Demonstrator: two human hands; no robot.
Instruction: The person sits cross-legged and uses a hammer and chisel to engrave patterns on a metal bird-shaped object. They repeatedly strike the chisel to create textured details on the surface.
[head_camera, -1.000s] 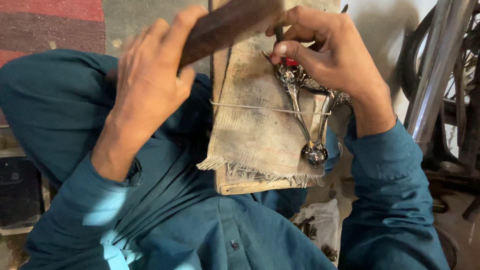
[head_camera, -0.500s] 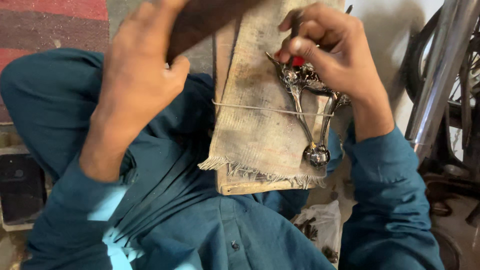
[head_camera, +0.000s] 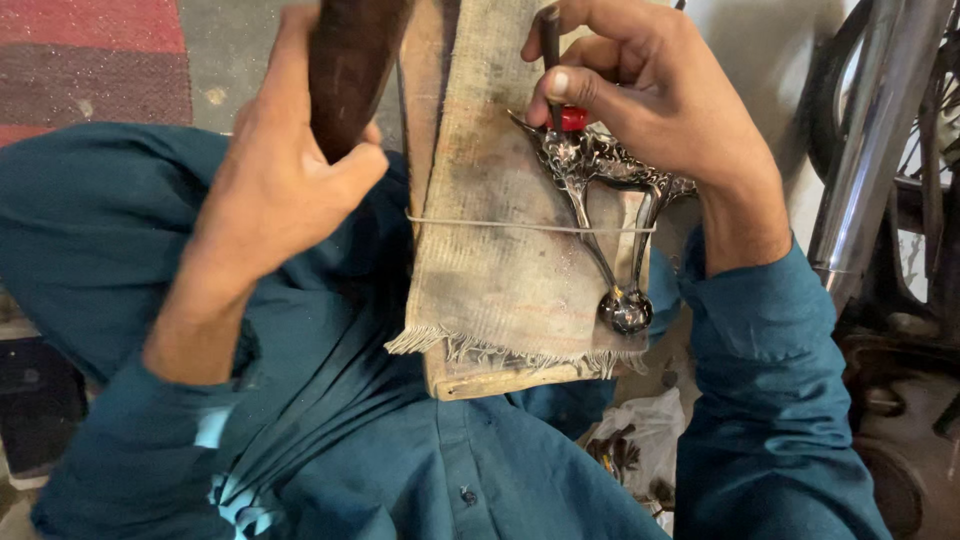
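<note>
Left hand raised with dark mallet, right hand fingers pinching punch on silver ornament

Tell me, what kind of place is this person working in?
Probably a small metal-craft workshop, worked on the floor. An ornate silvery metal piece lies tied on a cloth-covered wooden board; the right hand holds a red-tipped punch to it, the left hand grips a dark mallet.

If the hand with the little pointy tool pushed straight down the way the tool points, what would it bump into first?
Most likely the shiny ornate metal piece: the right hand holds the thin tool tip-down right on it, with the cloth-covered board underneath.
</note>
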